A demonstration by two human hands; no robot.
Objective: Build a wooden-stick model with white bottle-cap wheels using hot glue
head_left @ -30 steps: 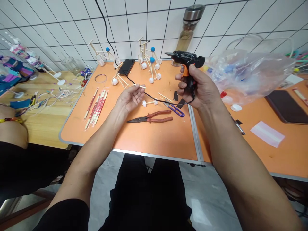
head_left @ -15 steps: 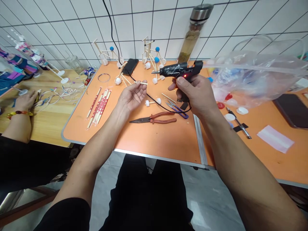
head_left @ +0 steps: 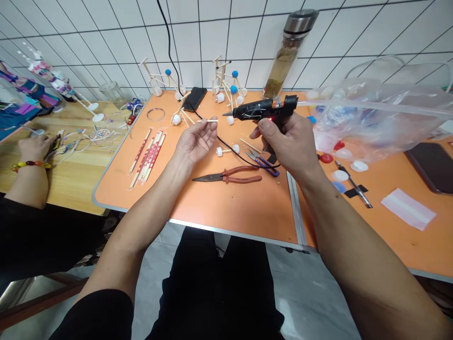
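Note:
Between thumb and fingertips, my left hand (head_left: 196,141) pinches a short wooden stick (head_left: 212,121), palm turned up. My right hand (head_left: 288,139) is wrapped round a black glue gun (head_left: 260,109) with a lit red light; its nozzle points left, just above and right of the stick's end. A short stick with white wheels (head_left: 228,150) lies below the nozzle. Pliers with red handles (head_left: 226,176) and purple-handled scissors (head_left: 271,167) are on the orange table (head_left: 226,205). Stick frames with white wheels and blue balls (head_left: 230,85) stand at the back.
Packs of wrapped chopsticks (head_left: 150,158) lie at left, a dark phone (head_left: 194,98) behind. A tall bottle (head_left: 285,59), plastic bag (head_left: 382,113), pen (head_left: 354,184) and larger phone (head_left: 433,165) are at right. Another person's hand (head_left: 35,148) rests on the wooden table. A black cord hangs down.
The glue gun's nozzle has dipped slightly toward the stick, and the gun now sits more level. The whole view has shifted a little. Both hands keep their holds.

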